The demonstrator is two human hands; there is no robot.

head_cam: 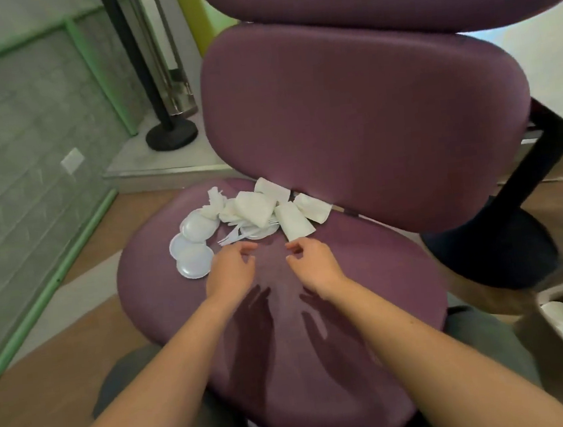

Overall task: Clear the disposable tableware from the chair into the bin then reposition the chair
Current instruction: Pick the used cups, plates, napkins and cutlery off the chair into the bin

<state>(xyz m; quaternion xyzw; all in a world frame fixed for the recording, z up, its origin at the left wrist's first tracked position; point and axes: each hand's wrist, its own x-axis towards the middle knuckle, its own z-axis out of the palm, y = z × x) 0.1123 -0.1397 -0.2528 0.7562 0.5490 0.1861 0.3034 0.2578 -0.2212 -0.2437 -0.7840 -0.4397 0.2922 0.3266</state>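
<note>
i see my left hand (232, 269) and right hand (314, 261) hovering over the purple chair (286, 350), each grip loosely open and empty; cups (295, 224), plates (193, 256) and forks (237, 234) lie piled just beyond, bin (550, 308) at right.

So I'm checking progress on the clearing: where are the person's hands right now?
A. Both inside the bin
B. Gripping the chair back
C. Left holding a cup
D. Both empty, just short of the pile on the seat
D: the left hand and right hand hover empty over the seat, just short of the white plates and cups.
</note>
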